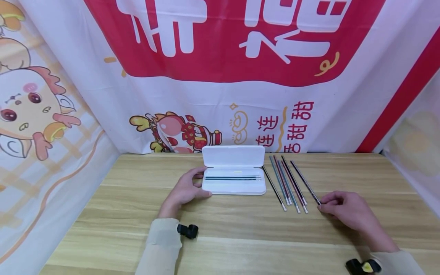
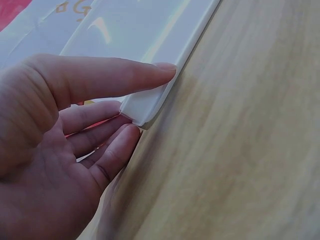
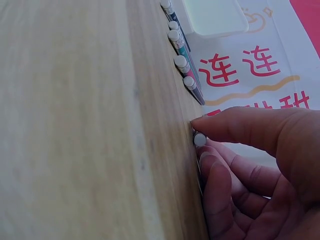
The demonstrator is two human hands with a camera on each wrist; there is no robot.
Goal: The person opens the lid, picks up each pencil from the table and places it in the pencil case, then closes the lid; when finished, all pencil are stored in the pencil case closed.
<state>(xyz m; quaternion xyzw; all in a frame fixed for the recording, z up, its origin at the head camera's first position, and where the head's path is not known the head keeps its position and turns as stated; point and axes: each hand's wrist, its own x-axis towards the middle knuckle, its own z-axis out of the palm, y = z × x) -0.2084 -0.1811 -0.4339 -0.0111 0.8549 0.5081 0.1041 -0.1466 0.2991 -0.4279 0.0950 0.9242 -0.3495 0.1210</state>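
Note:
An open white pencil case [image 1: 233, 189] lies on the table with its lid [image 1: 233, 156] raised at the back. Inside it, a few dark pencils [image 1: 230, 178] lie lengthwise. My left hand [image 1: 187, 187] holds the case by its left end; in the left wrist view the thumb [image 2: 135, 75] presses on the front rim and the fingers reach around the corner. At the right, my right hand [image 1: 348, 210] pinches the near end of a dark pencil [image 1: 304, 181] between thumb and fingers. That pencil's pale round end [image 3: 199, 139] shows in the right wrist view.
Between the case and the right hand, several pencils [image 1: 288, 183] lie side by side, their white eraser ends toward me. The wooden table [image 1: 240, 244] meets a printed cloth [image 1: 172, 91] at the back. Black wrist cameras [image 1: 188, 231] sit on both sleeves.

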